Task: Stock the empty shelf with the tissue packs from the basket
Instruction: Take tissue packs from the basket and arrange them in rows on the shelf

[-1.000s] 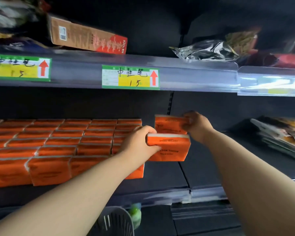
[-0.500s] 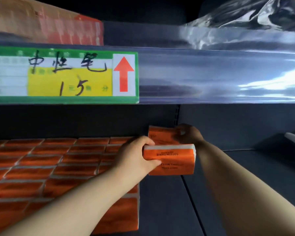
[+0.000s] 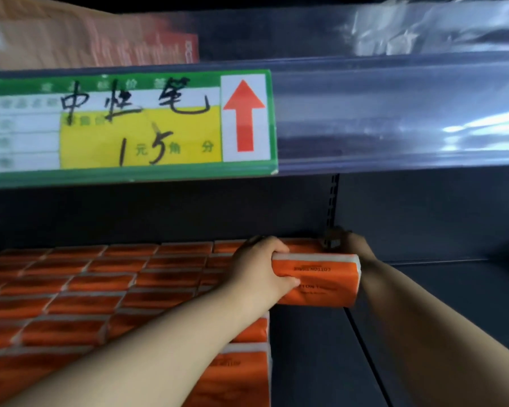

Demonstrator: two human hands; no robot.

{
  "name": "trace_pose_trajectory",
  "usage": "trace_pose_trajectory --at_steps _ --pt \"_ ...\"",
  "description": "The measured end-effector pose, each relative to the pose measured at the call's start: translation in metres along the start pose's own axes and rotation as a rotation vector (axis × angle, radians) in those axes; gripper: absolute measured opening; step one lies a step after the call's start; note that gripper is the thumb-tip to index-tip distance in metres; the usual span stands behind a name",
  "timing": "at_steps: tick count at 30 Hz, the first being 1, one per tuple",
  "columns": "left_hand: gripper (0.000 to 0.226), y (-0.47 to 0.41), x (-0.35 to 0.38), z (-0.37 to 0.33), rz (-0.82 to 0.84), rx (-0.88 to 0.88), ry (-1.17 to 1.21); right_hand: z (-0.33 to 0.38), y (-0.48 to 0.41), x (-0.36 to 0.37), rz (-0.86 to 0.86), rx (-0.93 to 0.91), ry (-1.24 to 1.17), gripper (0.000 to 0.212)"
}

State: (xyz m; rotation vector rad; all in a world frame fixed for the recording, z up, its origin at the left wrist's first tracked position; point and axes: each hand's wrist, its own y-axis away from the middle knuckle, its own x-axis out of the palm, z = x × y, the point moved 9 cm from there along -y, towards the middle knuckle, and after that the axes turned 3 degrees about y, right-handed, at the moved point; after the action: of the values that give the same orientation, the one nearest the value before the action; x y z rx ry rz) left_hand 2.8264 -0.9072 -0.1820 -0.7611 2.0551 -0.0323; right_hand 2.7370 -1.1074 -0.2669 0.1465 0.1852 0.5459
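Left hand point(image 3: 259, 274) grasping tissue pack point(image 3: 321, 282); right hand point(image 3: 353, 245) behind it, grip unclear; rows of packs point(image 3: 100, 283) at left; price label point(image 3: 130, 124) overhead.

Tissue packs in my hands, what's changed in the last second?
The right hand has carried its far tissue pack back toward the rear wall, level with the back row; its grip there is too blurred to judge. The left hand still grips the near tissue pack above the shelf. The stocked rows are unchanged.
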Motion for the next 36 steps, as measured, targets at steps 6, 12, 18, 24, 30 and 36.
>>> trace_pose_trajectory --at_steps 6,12,18,24,30,36 --pt "0.042 -0.026 0.022 -0.006 0.040 -0.008 -0.064 0.017 0.005 -0.041 -0.184 -0.178 0.519 0.034" --pt "0.052 -0.046 0.035 0.006 0.081 -0.066 -0.301 0.013 0.007 -0.050 -0.174 -0.243 0.822 0.039" --pt "0.048 -0.050 0.054 0.018 0.151 -0.147 -0.387 0.020 0.011 -0.009 -0.056 -0.309 0.913 0.033" --pt "0.046 -0.056 0.066 0.015 0.176 -0.103 -0.539 0.014 0.016 0.017 -0.031 -0.310 1.008 0.054" --pt "0.045 -0.059 0.076 0.024 0.209 -0.081 -0.723 0.014 0.024 0.026 -0.031 -0.341 1.070 0.057" --pt "0.052 -0.063 0.073 0.023 0.225 -0.092 -0.772 0.018 0.030 0.027 0.000 -0.354 1.036 0.060"
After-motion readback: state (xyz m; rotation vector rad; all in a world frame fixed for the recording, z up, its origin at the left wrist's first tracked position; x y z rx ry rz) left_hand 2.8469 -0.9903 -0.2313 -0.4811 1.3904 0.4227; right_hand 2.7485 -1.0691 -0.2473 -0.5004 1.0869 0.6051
